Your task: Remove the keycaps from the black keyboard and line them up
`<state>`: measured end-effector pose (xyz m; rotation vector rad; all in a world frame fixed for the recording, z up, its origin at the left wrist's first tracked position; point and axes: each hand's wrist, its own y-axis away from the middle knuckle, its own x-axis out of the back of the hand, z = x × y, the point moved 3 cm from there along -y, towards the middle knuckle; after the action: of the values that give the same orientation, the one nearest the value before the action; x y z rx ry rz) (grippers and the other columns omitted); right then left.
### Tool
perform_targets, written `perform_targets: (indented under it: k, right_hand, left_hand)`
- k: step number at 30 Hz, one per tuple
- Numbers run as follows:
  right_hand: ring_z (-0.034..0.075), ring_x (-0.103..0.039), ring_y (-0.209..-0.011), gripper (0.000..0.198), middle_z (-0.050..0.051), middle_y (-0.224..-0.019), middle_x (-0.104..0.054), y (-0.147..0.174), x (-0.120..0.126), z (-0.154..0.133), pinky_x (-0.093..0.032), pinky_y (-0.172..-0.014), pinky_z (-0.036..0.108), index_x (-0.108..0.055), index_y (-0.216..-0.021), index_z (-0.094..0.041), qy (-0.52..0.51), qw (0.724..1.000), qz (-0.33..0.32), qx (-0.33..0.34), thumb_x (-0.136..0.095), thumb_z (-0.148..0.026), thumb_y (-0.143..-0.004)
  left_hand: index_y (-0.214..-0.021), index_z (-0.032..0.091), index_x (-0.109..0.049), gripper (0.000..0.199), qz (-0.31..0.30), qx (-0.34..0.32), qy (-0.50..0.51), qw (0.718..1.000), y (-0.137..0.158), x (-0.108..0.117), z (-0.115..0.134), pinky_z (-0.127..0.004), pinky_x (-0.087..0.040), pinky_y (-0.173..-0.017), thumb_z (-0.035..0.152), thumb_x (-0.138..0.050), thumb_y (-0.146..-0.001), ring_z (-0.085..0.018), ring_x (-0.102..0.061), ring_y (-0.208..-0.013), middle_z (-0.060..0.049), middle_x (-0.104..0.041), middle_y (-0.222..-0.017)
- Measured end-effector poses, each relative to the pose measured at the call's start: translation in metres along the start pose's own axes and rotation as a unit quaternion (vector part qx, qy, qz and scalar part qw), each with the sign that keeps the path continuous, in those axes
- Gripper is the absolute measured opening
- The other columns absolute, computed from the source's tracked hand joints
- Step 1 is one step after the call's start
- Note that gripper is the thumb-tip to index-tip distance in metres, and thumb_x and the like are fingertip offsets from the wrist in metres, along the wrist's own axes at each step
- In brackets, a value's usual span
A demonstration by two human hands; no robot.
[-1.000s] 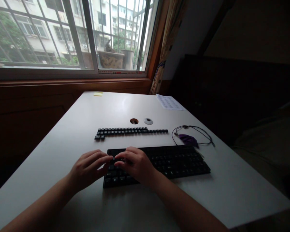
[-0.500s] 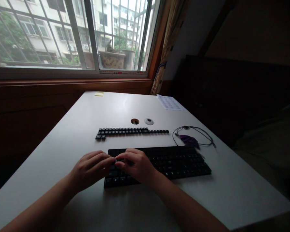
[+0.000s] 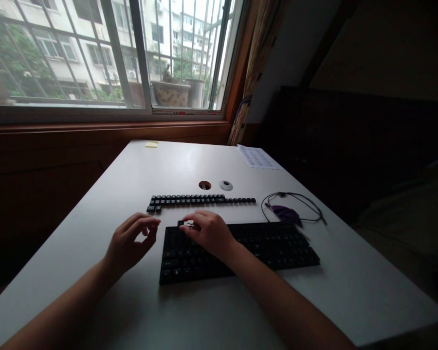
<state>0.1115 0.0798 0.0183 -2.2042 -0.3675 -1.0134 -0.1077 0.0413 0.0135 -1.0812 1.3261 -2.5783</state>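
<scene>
My right hand (image 3: pixel 209 232) is over the upper left corner of a black keyboard (image 3: pixel 281 243). Its thumb and forefinger pinch a small black keycap (image 3: pixel 180 223) at their tips, and a thin wire loop (image 3: pixel 190 224) shows between the fingers. Off the keyboard's left edge, my left hand (image 3: pixel 133 240) hovers with thumb and fingers curled together in a pinch; whatever is between its tips is hidden. Just beyond both hands, loose black keycaps (image 3: pixel 190 199) lie in rows on the table, with two larger keycaps (image 3: pixel 154 209) at the left end.
On the white table (image 3: pixel 76 253), a coiled cable (image 3: pixel 310 197) and a purple cloth-like piece (image 3: pixel 286 214) lie behind the keyboard's right side. Farther back are a round hole (image 3: pixel 205 185), its grey cover (image 3: pixel 226 185), a printed sheet (image 3: pixel 257 157) and a yellow note (image 3: pixel 151 144).
My hands, which met over the keyboard's left side, are now apart. The left has moved left off the keyboard; the right has shifted up toward the back edge with the keycap.
</scene>
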Motion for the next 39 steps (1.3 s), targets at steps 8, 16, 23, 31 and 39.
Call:
perform_targets:
  k: [8,16,23,31,39]
  right_hand:
    - [0.018,-0.07,-0.089,0.024,0.004,-0.096,-0.076,-0.042,-0.024,0.007,-0.048,-0.079,0.026,-0.074,-0.101,-0.024,0.065,0.992,-0.098,-0.048,-0.063,-0.041,-0.089]
    - [0.021,-0.069,-0.098,0.028,0.004,-0.103,-0.075,-0.056,-0.052,0.021,-0.049,-0.08,0.028,-0.074,-0.105,-0.025,0.114,0.977,-0.154,-0.093,-0.06,-0.044,-0.09]
    - [0.02,-0.068,-0.098,0.03,0.003,-0.105,-0.074,-0.051,-0.052,0.023,-0.048,-0.083,0.027,-0.071,-0.11,-0.025,0.098,0.982,-0.135,-0.092,-0.061,-0.046,-0.09]
    - [0.015,-0.065,-0.095,0.021,0.002,-0.114,-0.064,-0.043,-0.043,0.011,-0.049,-0.082,0.026,-0.07,-0.108,-0.027,0.133,0.983,-0.114,-0.047,-0.057,-0.025,-0.091]
    - [0.019,-0.064,-0.095,0.033,0.003,-0.121,-0.06,-0.041,-0.043,0.003,-0.051,-0.076,0.03,-0.065,-0.119,-0.03,0.189,0.967,-0.173,-0.011,-0.054,-0.023,-0.089]
  left_hand:
    - [-0.085,0.017,-0.063,0.014,0.068,0.248,0.133,0.957,0.005,0.011,-0.031,-0.024,-0.046,-0.057,0.027,-0.055,-0.091,-0.013,-0.056,-0.064,-0.002,-0.063,-0.076]
    - [-0.076,0.017,-0.062,0.016,0.205,0.338,0.185,0.9,0.009,0.014,-0.054,-0.023,-0.036,-0.046,0.031,-0.058,-0.084,-0.011,-0.047,-0.053,0.0,-0.059,-0.065]
    - [-0.078,0.017,-0.062,0.016,0.188,0.347,0.191,0.899,0.01,0.01,-0.053,-0.022,-0.038,-0.049,0.032,-0.058,-0.084,-0.012,-0.048,-0.056,-0.001,-0.058,-0.066]
    - [-0.079,0.017,-0.063,0.016,0.174,0.345,0.165,0.908,0.008,0.01,-0.046,-0.022,-0.04,-0.049,0.03,-0.057,-0.086,-0.012,-0.05,-0.057,-0.001,-0.059,-0.067]
    - [-0.08,0.017,-0.063,0.018,0.168,0.351,0.149,0.909,0.01,0.01,-0.047,-0.021,-0.041,-0.049,0.032,-0.057,-0.087,-0.012,-0.051,-0.057,0.0,-0.059,-0.067]
